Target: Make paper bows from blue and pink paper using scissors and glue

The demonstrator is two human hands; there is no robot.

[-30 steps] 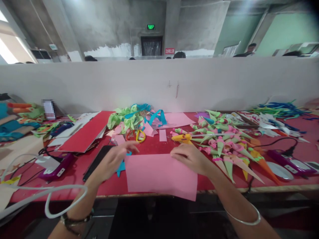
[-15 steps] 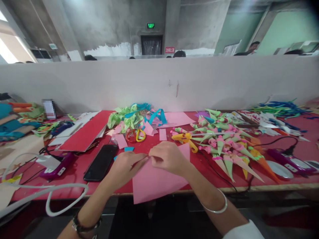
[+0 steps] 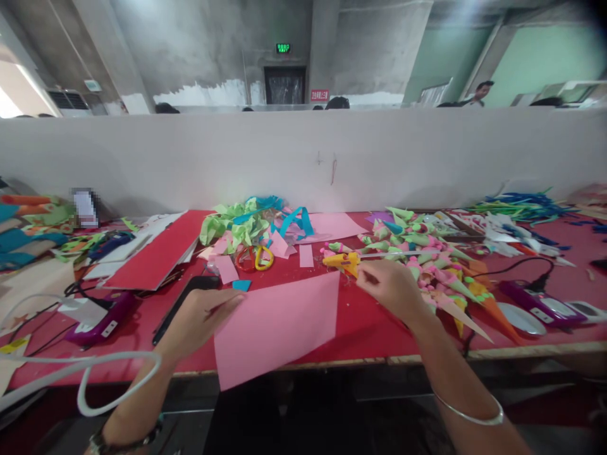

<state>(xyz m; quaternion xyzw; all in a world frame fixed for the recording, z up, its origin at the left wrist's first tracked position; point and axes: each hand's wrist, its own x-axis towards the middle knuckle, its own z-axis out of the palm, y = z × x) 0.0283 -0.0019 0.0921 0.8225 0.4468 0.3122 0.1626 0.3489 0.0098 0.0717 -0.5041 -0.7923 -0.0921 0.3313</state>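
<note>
A pink sheet of paper [image 3: 279, 332] tilts over the table's front edge, its upper left corner pinched in my left hand [image 3: 196, 319]. My right hand [image 3: 391, 287] is closed round the handle of a yellow glue gun [image 3: 342, 261], whose nozzle points left. A clear glue stick [image 3: 401, 254] sticks out of the gun's back end. Just behind the paper lie a small blue paper piece [image 3: 241, 285], scissors [image 3: 263, 258] with red and yellow handles, and a small pink paper rectangle [image 3: 306, 256]. My left hand partly covers a black phone [image 3: 177, 309].
Many small paper cones [image 3: 429, 253] are heaped at right, beside a purple power strip [image 3: 540, 306]. Green and blue paper scraps [image 3: 241, 221] lie at the back. A red board [image 3: 152, 253], white cable [image 3: 118, 357] and another purple power strip [image 3: 102, 322] are at left. A white partition [image 3: 213, 158] stands behind.
My hands have parted. The right one has moved right from the paper to the glue gun's handle; the left has shifted left, carrying the pink sheet with it.
</note>
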